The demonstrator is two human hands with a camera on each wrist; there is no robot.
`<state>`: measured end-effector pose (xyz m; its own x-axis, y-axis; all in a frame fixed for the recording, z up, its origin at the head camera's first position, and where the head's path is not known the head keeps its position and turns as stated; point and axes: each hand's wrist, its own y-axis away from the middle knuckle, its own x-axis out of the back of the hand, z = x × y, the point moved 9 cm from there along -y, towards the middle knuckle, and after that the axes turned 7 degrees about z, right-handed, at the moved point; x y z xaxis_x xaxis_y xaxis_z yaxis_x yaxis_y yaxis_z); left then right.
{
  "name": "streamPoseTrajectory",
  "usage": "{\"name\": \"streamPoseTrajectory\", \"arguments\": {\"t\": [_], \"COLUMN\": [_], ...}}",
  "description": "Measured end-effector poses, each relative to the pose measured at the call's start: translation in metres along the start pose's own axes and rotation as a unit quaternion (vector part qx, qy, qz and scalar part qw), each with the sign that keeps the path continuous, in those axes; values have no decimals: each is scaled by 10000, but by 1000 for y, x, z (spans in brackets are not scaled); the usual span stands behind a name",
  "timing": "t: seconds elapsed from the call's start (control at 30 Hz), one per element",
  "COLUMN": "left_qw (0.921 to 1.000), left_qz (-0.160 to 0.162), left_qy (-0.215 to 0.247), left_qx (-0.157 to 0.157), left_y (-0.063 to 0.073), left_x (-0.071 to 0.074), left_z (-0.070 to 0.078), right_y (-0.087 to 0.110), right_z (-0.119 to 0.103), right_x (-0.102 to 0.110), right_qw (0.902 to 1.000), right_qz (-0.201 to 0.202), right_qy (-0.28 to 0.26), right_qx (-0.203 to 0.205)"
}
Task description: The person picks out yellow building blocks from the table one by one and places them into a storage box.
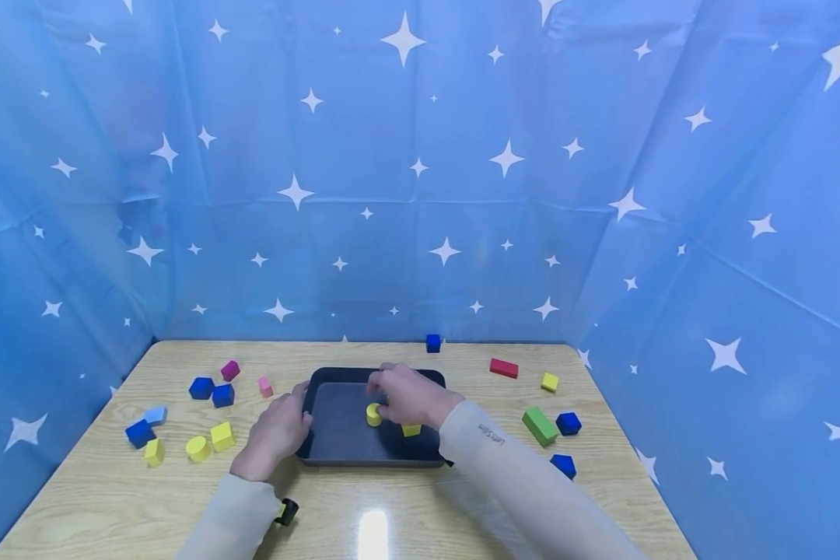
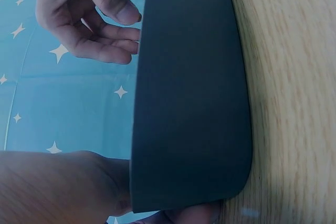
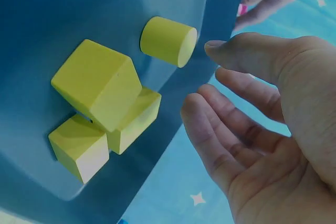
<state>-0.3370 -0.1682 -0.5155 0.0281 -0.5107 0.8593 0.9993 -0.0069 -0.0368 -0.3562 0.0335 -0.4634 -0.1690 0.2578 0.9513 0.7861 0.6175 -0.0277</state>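
Note:
My left hand (image 1: 276,432) grips the left wall of a dark grey rectangular tray (image 1: 371,463) on the table, its thumb over the rim. In the left wrist view, the tray's outer wall (image 2: 189,93) hides part of that hand. Over the tray is my right hand (image 1: 416,395), fingers bent and apart, holding nothing. Near its thumb a yellow cylinder (image 3: 167,40) stands inside the tray. Several yellow blocks lie there too: a larger cube (image 3: 97,82) leans on a small block (image 3: 79,150) and another yellow block (image 3: 137,121).
Left of the tray are blue cubes (image 1: 201,388), a yellow cylinder (image 1: 198,449), a yellow cube (image 1: 222,436) and pink blocks (image 1: 265,386). To the right lie a red block (image 1: 504,368), a green block (image 1: 540,426) and blue blocks (image 1: 568,424). A blue cube (image 1: 433,343) sits behind.

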Motion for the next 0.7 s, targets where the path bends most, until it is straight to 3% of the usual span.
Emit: {"name": "streamPoseTrajectory", "arguments": {"t": [0.53, 0.7], "left_qw": [9999, 9999], "left_qz": [80, 38], "left_qy": [88, 116], "left_qx": [-55, 7], "left_y": [-5, -1], "left_x": [-6, 0], "left_z": [-10, -1], "right_y": [12, 15], "right_z": [28, 40], "right_x": [17, 25], "right_qw": [9972, 9954], "right_qz": [357, 584], "right_qy": [-639, -700], "right_qx": [-179, -281]}}
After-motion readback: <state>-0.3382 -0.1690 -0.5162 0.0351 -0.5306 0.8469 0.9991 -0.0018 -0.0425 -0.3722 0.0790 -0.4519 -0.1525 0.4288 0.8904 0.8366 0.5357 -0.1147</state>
